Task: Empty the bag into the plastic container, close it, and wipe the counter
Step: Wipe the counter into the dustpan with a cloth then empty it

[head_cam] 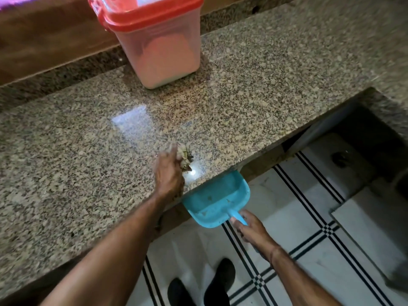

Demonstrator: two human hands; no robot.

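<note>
Plastic container [163, 51], red lid [152, 16] on, at the back of the granite table [66, 151]. Left hand [169, 175]: fingers clenched on a crumpled cloth [185, 156], probably soft and light, near the edge. Blue dustpan [217, 199], likely stiff and light, gripped by its handle in the right hand [251, 228].

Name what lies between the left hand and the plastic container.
Head view: only bare granite counter separates left hand from container.

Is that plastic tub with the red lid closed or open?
Closed: the red lid sits flat on the clear plastic tub, covering its rim. Whether it is latched, cannot tell.
</note>
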